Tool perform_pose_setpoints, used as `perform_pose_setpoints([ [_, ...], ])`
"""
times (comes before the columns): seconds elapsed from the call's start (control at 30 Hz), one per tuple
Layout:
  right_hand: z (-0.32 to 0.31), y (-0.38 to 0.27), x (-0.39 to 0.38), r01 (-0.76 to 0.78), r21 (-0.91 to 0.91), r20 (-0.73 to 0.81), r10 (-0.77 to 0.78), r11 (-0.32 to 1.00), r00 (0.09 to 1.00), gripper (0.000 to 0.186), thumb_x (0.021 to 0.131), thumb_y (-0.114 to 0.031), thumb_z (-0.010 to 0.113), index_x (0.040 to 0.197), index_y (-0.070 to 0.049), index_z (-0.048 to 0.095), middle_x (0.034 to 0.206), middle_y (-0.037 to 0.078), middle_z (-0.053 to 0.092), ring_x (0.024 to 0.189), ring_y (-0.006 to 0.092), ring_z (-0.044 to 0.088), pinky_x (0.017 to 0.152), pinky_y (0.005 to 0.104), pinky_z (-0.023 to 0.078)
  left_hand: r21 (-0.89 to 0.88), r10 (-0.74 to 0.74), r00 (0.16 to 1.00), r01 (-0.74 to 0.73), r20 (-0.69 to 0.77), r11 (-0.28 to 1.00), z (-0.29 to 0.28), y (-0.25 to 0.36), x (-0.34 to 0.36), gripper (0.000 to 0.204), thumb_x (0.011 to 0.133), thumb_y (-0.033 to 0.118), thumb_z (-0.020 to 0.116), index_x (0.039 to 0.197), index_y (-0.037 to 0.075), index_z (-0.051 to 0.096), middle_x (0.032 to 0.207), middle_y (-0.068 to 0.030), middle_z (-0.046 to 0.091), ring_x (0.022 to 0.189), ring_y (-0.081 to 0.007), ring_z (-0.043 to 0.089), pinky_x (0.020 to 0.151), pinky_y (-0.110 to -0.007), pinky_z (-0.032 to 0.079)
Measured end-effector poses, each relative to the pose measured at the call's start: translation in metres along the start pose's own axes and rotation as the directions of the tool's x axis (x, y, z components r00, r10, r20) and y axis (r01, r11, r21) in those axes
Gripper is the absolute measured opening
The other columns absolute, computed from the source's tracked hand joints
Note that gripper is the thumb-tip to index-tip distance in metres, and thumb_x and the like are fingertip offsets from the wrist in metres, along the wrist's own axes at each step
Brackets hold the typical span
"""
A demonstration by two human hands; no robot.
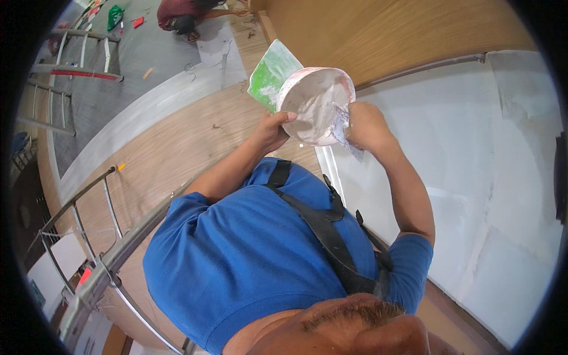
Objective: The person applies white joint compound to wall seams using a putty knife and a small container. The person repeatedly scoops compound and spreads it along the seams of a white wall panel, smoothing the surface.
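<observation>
A round white bucket (286, 97) is held in front of my chest, its mouth tilted toward me. Off-white putty (313, 106) coats its inside. My left hand (274, 130) grips the bucket's near left side, thumb over the rim and the other fingers hidden beneath. Behind the bucket a flat green plate (277, 74), smeared with white, sticks out to the upper left; what holds it is hidden. Closed around a putty-smeared putty knife (341, 125), my right hand (368, 125) is at the bucket's right rim. The blade reaches across the rim, partly over the bucket's mouth.
A metal ladder (127, 248) stands close on my left. White wall panels (426, 136) and a wooden surface (390, 35) rise on the right and ahead. Far below, another person (180, 15) crouches on the floor, and more ladders (83, 71) stand at the far left.
</observation>
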State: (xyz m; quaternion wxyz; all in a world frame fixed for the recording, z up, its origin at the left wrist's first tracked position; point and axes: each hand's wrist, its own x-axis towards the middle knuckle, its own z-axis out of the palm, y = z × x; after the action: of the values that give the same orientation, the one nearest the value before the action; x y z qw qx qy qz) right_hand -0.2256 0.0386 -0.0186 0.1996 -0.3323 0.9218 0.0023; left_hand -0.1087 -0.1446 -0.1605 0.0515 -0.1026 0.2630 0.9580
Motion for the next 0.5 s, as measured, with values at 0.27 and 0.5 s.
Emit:
perform_pose_setpoints([
  [0.27,0.021,-0.04,-0.046,-0.137,-0.15,-0.22,0.102,0.979,0.97,0.021,0.077,-0.003,0.059,0.094,0.003,0.069,0.089,0.022,0.069,0.083,0.0379,0.069,0.067,0.0495,0.054,-0.006,-0.098,0.983,0.1,0.156,0.995,-0.015,0.014,0.003,0.076,0.077,0.017,0.069,0.144,-0.001,0.038,0.136,-0.019,0.054,0.123,-0.0334,0.056,0.111,-0.051,0.041],
  [0.5,0.056,-0.044,-0.102,-0.164,-0.321,-0.591,-0.062,0.933,0.804,0.049,0.073,-0.007,0.063,0.122,-0.004,0.069,0.106,0.022,0.066,0.1,0.0394,0.062,0.083,0.0498,0.052,-0.073,-0.185,0.951,0.208,0.249,0.975,-0.018,0.024,0.001,0.084,0.076,0.028,0.071,0.148,0.002,0.035,0.142,-0.0198,0.05,0.127,-0.0355,0.053,0.113,-0.052,0.038],
])
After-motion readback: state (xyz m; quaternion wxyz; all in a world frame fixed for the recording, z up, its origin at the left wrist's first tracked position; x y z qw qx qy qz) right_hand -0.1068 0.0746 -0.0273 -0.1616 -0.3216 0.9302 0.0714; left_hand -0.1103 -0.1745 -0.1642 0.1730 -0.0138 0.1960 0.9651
